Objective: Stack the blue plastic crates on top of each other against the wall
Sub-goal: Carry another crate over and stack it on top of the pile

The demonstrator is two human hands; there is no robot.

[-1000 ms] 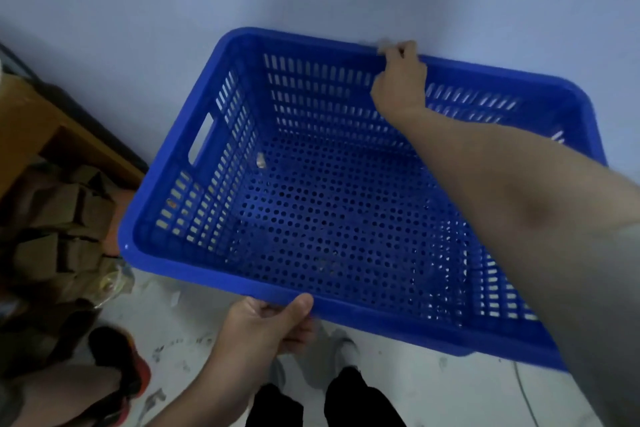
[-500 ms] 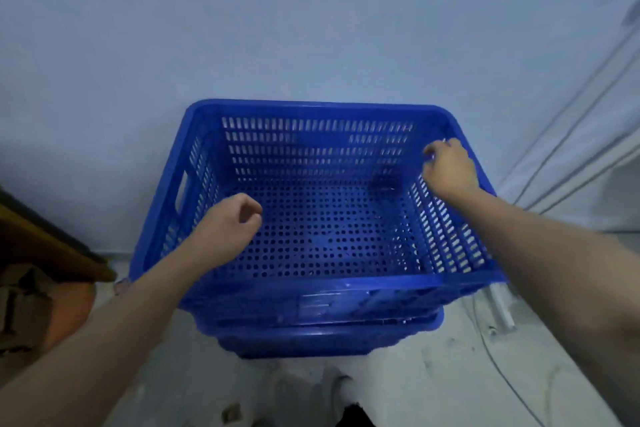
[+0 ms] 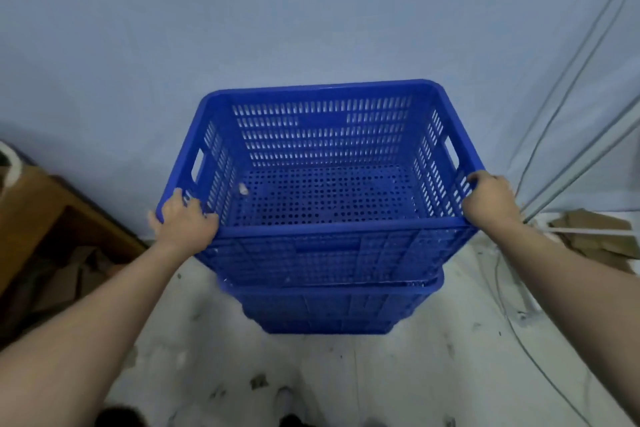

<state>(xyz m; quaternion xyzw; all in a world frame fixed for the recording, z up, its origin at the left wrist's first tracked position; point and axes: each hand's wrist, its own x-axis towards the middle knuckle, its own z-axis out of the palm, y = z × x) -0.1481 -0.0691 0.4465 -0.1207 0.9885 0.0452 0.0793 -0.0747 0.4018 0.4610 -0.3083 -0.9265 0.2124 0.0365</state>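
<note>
A blue perforated plastic crate (image 3: 325, 135) sits nested on top of another blue crate (image 3: 332, 308), whose rim and lower wall show beneath it. The stack stands on the floor, its far side close to the pale blue wall. My left hand (image 3: 185, 222) is closed on the top crate's near-left corner rim. On the near-right corner rim my right hand (image 3: 488, 201) is closed as well. The top crate is empty apart from a small pale scrap near its left wall.
A wooden piece of furniture (image 3: 38, 215) with cardboard scraps under it stands at the left. Pale pipes (image 3: 568, 121) run up the wall at the right, with cardboard (image 3: 595, 236) and a thin cable (image 3: 530, 343) on the dirty white floor. My shoes show at the bottom edge.
The crate went from tilted in the air to resting on the lower crate. Both hands shifted from inside the crate and its right wall to its two near corners.
</note>
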